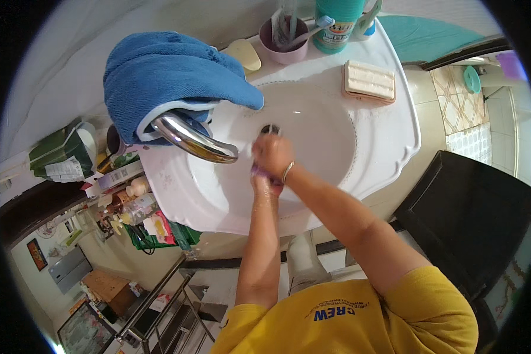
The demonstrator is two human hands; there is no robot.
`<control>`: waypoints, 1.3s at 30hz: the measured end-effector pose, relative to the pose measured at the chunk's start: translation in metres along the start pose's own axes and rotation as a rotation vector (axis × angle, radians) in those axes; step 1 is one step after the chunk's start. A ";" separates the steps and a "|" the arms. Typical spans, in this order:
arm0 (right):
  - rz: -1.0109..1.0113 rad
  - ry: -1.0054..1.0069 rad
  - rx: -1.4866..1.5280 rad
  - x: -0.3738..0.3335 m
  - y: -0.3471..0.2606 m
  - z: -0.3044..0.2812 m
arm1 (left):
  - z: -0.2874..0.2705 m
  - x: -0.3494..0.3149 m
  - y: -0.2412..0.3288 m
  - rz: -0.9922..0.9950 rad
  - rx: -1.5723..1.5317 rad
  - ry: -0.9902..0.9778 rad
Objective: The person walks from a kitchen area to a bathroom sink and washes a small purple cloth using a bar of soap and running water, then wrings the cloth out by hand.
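My two hands are pressed together over the white washbasin (pixel 330 171). My right hand (pixel 275 154), with a bracelet at its wrist, is closed in a fist on top, slightly smeared by motion. Beneath it is my left hand (pixel 268 186), palm up and wet-looking, its fingers mostly hidden. A small purple thing (pixel 259 170) shows between them, too covered to name; it looks gripped by both. Just left of my hands the curved chrome faucet (pixel 200 143) reaches over the basin. The dark drain (pixel 271 128) lies just beyond my right hand.
A blue towel (pixel 171 82) drapes over the faucet's base. On the rim are a pale soap bar (pixel 245 56), a pink cup (pixel 283 54) with toothbrushes, a teal bottle (pixel 338 26) and a cream bar (pixel 369 81) in a dish. A black chair (pixel 466 206) stands right.
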State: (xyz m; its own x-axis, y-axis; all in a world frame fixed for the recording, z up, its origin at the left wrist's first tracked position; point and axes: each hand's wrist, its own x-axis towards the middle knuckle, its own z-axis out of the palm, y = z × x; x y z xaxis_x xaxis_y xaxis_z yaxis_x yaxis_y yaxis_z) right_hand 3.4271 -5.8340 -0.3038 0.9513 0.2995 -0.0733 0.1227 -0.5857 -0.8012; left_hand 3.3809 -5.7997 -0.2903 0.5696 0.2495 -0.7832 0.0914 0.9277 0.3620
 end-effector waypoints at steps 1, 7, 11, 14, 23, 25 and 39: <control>0.024 0.087 -0.049 0.009 0.007 -0.002 | 0.024 -0.014 0.003 -0.101 0.151 0.163; -0.342 -0.051 0.114 -0.061 -0.025 -0.008 | -0.086 0.061 0.024 -0.216 -0.126 -0.428; -0.059 -0.196 -0.188 0.016 0.023 0.001 | -0.020 0.015 0.006 -0.042 0.264 0.135; -0.103 -0.350 -0.391 0.043 0.039 -0.032 | -0.056 0.031 0.025 0.124 0.352 0.048; -0.124 -0.250 -0.011 -0.021 0.032 -0.017 | -0.025 0.024 0.040 -0.146 0.391 -0.012; -0.414 -0.188 0.287 -0.038 -0.018 -0.035 | -0.091 0.079 0.042 -0.076 0.389 -0.565; -0.402 0.241 0.428 -0.060 -0.034 -0.031 | -0.057 0.050 0.023 -0.170 -0.155 -0.456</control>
State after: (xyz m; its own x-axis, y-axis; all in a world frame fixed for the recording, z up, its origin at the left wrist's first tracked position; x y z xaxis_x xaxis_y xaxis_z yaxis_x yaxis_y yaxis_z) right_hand 3.3744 -5.8553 -0.2539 0.8974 0.2264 0.3787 0.4073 -0.0950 -0.9083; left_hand 3.3646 -5.7499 -0.3500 0.8590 -0.0229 -0.5115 0.1107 0.9836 0.1420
